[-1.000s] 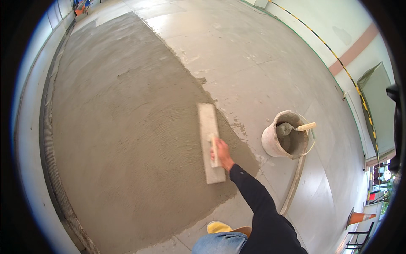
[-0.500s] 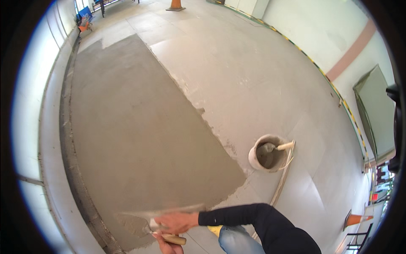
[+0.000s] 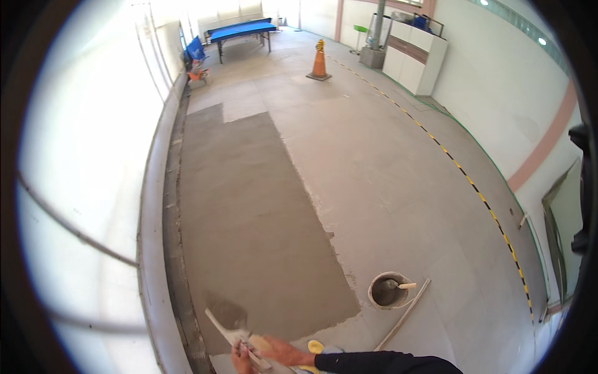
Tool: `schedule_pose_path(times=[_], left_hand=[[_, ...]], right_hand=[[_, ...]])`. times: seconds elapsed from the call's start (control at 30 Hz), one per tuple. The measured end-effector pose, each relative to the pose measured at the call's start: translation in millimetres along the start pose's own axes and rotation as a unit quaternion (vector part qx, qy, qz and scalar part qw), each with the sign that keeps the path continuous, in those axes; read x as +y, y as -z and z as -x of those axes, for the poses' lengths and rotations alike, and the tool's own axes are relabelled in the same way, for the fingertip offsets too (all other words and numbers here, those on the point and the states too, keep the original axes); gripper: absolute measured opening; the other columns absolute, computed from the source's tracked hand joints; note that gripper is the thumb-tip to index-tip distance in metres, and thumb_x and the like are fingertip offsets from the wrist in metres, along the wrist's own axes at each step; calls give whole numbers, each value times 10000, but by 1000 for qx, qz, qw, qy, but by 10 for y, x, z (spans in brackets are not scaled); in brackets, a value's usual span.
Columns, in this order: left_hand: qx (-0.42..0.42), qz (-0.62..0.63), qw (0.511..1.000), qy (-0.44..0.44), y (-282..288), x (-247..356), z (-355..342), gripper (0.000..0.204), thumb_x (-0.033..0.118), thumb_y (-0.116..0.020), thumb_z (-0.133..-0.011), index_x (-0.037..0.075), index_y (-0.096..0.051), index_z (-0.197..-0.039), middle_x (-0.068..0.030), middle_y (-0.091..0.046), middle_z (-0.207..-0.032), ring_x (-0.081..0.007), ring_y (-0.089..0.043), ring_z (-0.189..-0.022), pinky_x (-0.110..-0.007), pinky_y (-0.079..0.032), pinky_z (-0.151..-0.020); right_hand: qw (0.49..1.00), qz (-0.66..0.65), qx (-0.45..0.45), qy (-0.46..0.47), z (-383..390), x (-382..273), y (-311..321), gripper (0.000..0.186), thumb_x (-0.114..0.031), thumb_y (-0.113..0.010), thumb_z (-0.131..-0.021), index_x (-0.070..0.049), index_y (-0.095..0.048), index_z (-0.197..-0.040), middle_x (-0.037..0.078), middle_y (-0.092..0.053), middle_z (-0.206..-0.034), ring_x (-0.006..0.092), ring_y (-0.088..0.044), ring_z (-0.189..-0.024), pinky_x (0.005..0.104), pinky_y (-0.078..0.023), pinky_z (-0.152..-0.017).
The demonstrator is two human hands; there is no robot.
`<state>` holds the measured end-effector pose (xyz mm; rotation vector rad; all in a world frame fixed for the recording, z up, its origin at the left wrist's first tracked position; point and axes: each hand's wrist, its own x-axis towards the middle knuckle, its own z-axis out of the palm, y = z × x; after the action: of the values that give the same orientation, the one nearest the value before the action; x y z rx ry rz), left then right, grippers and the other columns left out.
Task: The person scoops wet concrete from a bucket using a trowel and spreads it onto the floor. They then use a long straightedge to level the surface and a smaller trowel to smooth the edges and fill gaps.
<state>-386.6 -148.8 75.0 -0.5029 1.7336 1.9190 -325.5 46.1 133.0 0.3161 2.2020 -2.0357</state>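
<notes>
At the bottom of the view, my left hand [image 3: 240,359] is closed round the wooden handle of a hand trowel [image 3: 229,314], whose grey blade is smeared by motion. Right beside it, my right hand [image 3: 283,351] grips a flat finishing trowel [image 3: 218,325]; its long pale edge slants up to the left. The two blades overlap just above my hands, and whether they touch is not clear. Beneath them lies a broad patch of smooth wet mortar [image 3: 249,206]. My right arm, in a black sleeve, crosses from the lower right.
A bucket [image 3: 387,304] with another wood-handled trowel in it stands right of the mortar, beside a long straight strip [image 3: 403,316]. Yellow-black tape [image 3: 464,171] runs along the right. Farther back are an orange cone [image 3: 319,65] and a blue table [image 3: 243,29]. A pale wall borders the left.
My view has tilted up, showing more of the far room. The flat trowel has swung from nearly level to a steep slant, and both hands sit lower in the picture, close together.
</notes>
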Motion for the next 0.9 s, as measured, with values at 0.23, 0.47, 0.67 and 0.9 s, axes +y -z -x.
schedule_pose_path(times=[0.23, 0.47, 0.67, 0.9], left_hand=[[110, -274, 953, 65, 1068, -769, 265, 355, -41, -564, -834, 84, -730, -1122, -120, -688, -939, -195, -675, -750, -324, -564, -690], [-20, -455, 855, 247, 890, -2002, 1693, 314, 125, -785, -713, 202, -811, -1017, -112, -769, -1051, -220, -741, -950, -419, -623, -821], [362, -269, 821, 349, -2208, -2954, 2525, 352, -2, -666, -827, 111, -708, -1158, -167, -736, -1044, -253, -708, -1058, -428, -554, -926], [591, -34, 769, 241, -5677, -2812, 2248, 398, -108, -568, -837, 165, -765, -1048, -159, -748, -1048, -301, -725, -939, -367, -584, -791]], right_hand=[[976, 165, 125, -65, 184, -272, 1906, 583, -399, -716, -903, 11, -574, -1292, 253, -685, -1109, 415, -676, -1041, 474, -527, -884], [953, 232, 176, -82, -111, 179, 4668, 605, -344, -768, -860, 75, -591, -1259, 274, -698, -1057, 446, -669, -1017, 464, -533, -900], [957, 174, 71, -222, -1940, 752, 6634, 200, -200, -675, -953, -41, -553, -959, 42, -566, -669, 152, -583, -519, 337, -478, -444], [927, 286, -132, -203, -2996, 774, 7582, 229, -241, -635, -990, -25, -567, -956, 48, -551, -630, 167, -561, -482, 343, -460, -417]])
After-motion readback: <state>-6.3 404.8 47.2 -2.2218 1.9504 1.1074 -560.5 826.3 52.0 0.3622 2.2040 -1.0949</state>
